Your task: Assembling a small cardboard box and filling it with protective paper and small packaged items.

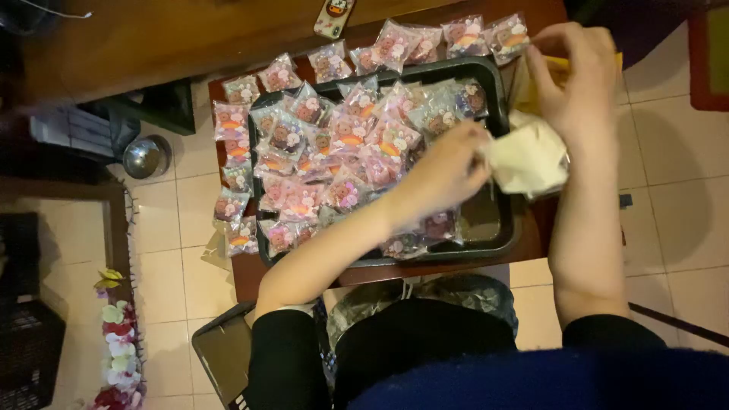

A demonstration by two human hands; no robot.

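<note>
While both of my hands work at the right end of the black tray point(507, 241), my left hand point(448, 168) is curled with its fingertips pinched on the near edge of a pale, crumpled wrapper point(530, 158), and my right hand point(575, 80) is bent over the same wrapper from the far side, fingers closed toward a yellowish piece point(558, 67) I cannot make out clearly. I judge the two grips oppose each other so the thin wrapper stays spread and does not fold on itself; whether anything sits inside it I cannot tell. The wrapper hangs just over the tray's right rim, above a bare patch of the tray floor, probably kept free as working room.

Left of that patch, the tray is heaped with small clear packets point(334, 148) printed in pink, each showing a brown bear-shaped sweet; they overlap loosely, as if dropped in rather than stacked. More of the same packets point(231, 163) lie in a row outside the tray along its left and far rims, on the reddish-brown table point(247, 277) that carries it, seemingly overflow laid flat to stay visible.

Beyond the tray's far rim lies a small orange-and-black handheld object point(334, 17) on a lighter wooden top. Left of the tray, down on the tiled floor, stands a round metal bowl point(144, 156), and further toward me a strip of artificial flowers point(118, 345).
</note>
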